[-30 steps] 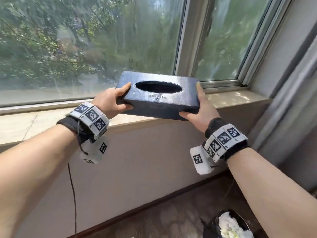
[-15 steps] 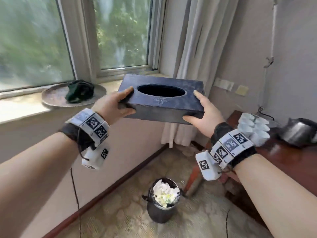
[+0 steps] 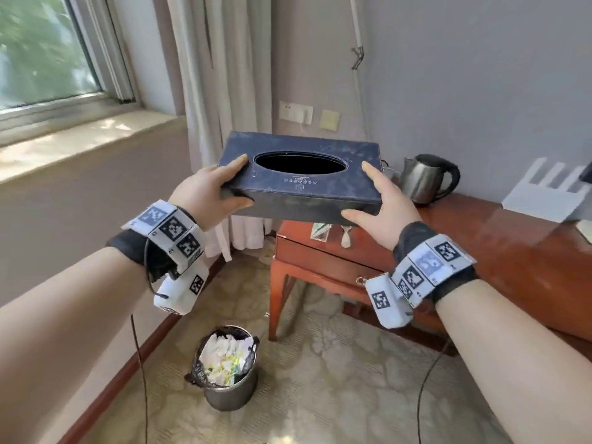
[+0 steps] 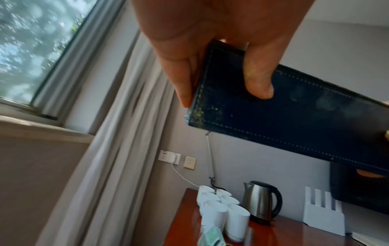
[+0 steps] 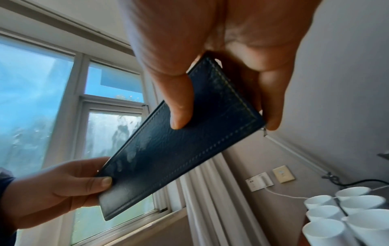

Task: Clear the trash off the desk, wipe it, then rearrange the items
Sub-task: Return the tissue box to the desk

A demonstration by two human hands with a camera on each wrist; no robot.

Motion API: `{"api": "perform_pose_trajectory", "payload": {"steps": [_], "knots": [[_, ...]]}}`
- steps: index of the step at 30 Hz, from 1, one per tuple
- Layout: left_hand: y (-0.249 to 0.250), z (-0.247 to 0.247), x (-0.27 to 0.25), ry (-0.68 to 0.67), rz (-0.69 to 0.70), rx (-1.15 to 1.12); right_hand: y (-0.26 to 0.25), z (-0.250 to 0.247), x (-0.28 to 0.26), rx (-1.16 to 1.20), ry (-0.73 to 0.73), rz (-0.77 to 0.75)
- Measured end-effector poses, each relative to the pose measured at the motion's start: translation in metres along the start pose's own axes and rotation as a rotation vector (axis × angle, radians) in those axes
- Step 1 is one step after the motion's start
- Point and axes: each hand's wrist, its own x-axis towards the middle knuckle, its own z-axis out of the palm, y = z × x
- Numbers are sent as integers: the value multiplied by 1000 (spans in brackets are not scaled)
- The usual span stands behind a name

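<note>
While the dark blue tissue box (image 3: 304, 174) hangs level in the air above the near corner of the red-brown desk (image 3: 499, 238), the left hand (image 3: 205, 193) grips its left end, thumb along the front face and fingers on top, and the right hand (image 3: 381, 213) grips its right end the same way. Its oval opening faces up and looks dark inside. On the desk behind stand a steel kettle (image 3: 426, 177) and white cups (image 4: 219, 209), and a lined trash bin (image 3: 227, 370) full of crumpled paper sits on the carpet below.
</note>
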Motion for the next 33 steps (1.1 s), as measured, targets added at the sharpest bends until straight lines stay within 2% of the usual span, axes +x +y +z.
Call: {"api": "perform_pose_trajectory", "payload": {"steps": [5, 12, 24, 33], "knots": [[44, 45, 61, -69, 86, -18, 53, -35, 31, -20, 64, 73], [118, 117, 117, -149, 147, -36, 140, -90, 55, -38, 105, 168], [254, 247, 168, -196, 75, -127, 293, -198, 97, -72, 53, 207], [342, 318, 228, -265, 186, -195, 383, -255, 122, -59, 120, 313]]}}
